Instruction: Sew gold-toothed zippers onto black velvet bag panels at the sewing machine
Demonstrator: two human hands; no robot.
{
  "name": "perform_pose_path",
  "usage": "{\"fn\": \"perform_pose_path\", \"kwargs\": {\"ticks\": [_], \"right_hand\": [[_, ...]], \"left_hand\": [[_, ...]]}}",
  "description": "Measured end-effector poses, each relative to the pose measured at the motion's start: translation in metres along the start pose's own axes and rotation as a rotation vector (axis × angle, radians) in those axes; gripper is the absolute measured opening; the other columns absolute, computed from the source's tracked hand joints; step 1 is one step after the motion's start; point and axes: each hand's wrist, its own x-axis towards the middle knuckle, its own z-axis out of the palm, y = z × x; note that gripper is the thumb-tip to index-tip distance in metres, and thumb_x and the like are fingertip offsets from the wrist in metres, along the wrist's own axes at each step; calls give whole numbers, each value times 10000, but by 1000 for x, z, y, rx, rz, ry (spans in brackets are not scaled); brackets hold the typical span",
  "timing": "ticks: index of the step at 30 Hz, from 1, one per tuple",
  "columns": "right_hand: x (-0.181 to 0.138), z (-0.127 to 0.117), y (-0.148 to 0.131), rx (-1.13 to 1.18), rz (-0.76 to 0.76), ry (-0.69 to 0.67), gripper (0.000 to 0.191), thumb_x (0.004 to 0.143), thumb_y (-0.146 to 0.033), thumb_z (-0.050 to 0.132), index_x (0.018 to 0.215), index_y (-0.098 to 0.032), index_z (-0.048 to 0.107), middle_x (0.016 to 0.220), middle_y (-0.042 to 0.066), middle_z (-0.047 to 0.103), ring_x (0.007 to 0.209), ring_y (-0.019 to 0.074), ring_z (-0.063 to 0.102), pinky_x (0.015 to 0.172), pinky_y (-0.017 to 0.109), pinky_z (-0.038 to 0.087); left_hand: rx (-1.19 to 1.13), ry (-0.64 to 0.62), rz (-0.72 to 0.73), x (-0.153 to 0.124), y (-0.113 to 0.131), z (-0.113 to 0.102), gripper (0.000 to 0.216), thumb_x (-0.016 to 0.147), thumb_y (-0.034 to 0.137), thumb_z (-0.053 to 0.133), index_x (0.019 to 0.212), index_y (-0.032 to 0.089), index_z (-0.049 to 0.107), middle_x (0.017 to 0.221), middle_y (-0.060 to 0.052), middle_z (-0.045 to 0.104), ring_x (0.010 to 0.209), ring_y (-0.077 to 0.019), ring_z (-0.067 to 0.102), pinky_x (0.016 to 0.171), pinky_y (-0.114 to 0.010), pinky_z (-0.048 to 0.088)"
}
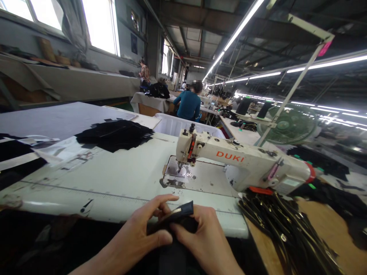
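A black fabric piece with a gold-toothed zipper [178, 210] is bent between my two hands at the table's front edge. My left hand [145, 223] grips its left side, with the thumb in front and the index finger stretched over the top. On the other side, my right hand [202, 229] pinches the piece near the zipper end. Its lower part hangs down, dark and hard to make out. Just beyond my hands stands a white sewing machine [206, 152] marked DUKI, its needle area [179, 168] apart from the fabric.
A stack of black fabric pieces [114, 133] lies on the left of the table [123, 172]. Several black zippers [282, 229] are heaped at the right. Behind the machine are a white bin [169, 124], a green fan [292, 122] and a seated person in blue [187, 105].
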Motion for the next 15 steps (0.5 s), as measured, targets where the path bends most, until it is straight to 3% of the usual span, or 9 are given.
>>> {"fn": "perform_pose_path", "kwargs": {"ticks": [2, 4, 8, 11, 15], "right_hand": [[-1, 4, 3, -29, -22, 30, 170, 767, -61, 649, 674, -182, 724, 616, -52, 614, 622, 139, 577, 555, 213, 353], [-3, 5, 8, -49, -43, 86, 150, 770, -100, 677, 647, -181, 708, 613, -42, 619, 618, 142, 577, 567, 219, 370], [-8, -3, 15, -22, -23, 139, 64, 780, -180, 726, 723, -197, 751, 689, -15, 707, 675, 167, 641, 647, 227, 453], [-12, -8, 18, 14, 7, 162, 40, 761, -219, 745, 762, -210, 784, 709, -4, 733, 695, 184, 667, 676, 238, 488], [-13, -9, 21, 66, 47, 164, 59, 735, -246, 751, 740, -208, 796, 697, 3, 743, 679, 194, 677, 646, 245, 492]], "left_hand": [[19, 6, 58, 3, 12, 5, 366, 746, 351, 851, 1071, 245, 720, 987, -16, 591, 897, -200, 565, 818, -264, 460], [-111, 69, 89, 6, 23, 11, 165, 828, 328, 786, 836, 202, 680, 926, -11, 552, 860, -177, 546, 782, -243, 463], [-442, 244, 15, 7, 22, 16, 187, 979, 374, 629, 897, 219, 563, 976, -11, 584, 864, -159, 596, 796, -243, 501], [-281, 232, -7, 4, 6, 13, 117, 984, 360, 624, 1010, 248, 600, 1052, -22, 636, 890, -173, 639, 759, -224, 520], [115, 187, 220, -2, 2, 9, 206, 1005, 255, 529, 974, 256, 733, 973, -41, 705, 908, -200, 675, 817, -230, 523]]}}
